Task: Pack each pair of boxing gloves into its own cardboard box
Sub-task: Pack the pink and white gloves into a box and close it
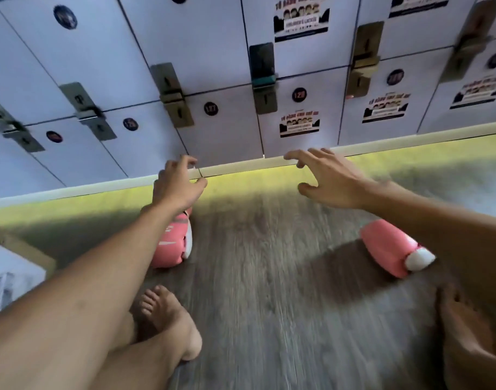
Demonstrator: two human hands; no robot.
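Pink below, left hand (pixel 179 182): stretched forward, fingers loosely curled, nothing grasped.
Right hand (pixel 330 181): stretched forward, fingers spread and bent, nothing held.
Left glove (pixel 170 249): pink, laid on the floor (pixel 269 263), partly hidden by the left forearm.
Right glove (pixel 387 249): pink with a white end, laid on the floor, well apart from the other.
Box (pixel 34 253): cardboard, cut off at the left edge.
Lockers (pixel 213 80): white, numbered, beyond both hands.

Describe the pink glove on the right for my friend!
Start at the wall of white lockers, then drop to the grey floor in front. The boxing glove lies toward the right. Unlike the other pink glove, half hidden behind an arm, it lies fully visible, white end pointing right.
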